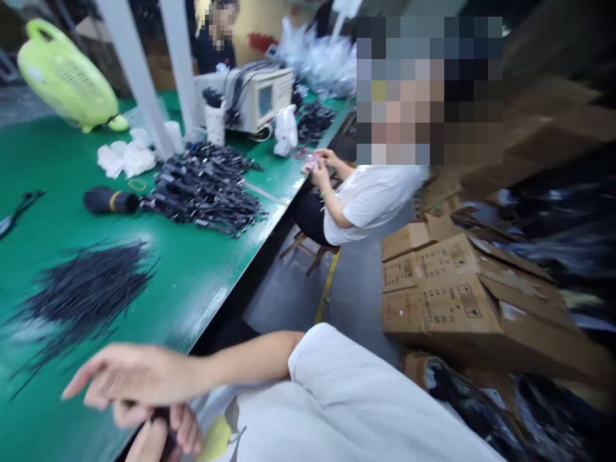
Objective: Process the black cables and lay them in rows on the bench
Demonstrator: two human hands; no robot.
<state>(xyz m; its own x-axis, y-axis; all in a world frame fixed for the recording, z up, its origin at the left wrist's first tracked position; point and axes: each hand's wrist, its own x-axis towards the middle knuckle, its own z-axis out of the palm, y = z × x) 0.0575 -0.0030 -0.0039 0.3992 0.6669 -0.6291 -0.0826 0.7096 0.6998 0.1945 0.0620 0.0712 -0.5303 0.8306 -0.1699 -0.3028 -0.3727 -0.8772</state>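
Low in the view, my left hand [156,439] is closed around a small dark object [166,417], mostly covered by the fingers; its kind cannot be made out. Just above it, my right hand [139,375] reaches in from the right, slightly blurred, with one finger stretched out and the others loosely bent; nothing shows in it. A loose pile of thin black strips [91,285] lies on the green tabletop [168,269] beyond my hands. Farther back are a black bundle [110,201] with a yellow band and a large heap of black straps with metal ends [202,189].
A co-worker in a white shirt [380,199] sits along the table edge, handling something pink. Another person [214,45] is behind a boxy instrument [250,96]. Cardboard boxes [447,289] stand on the right. A green fan-like appliance [67,77] and white posts [139,70] are on the table.
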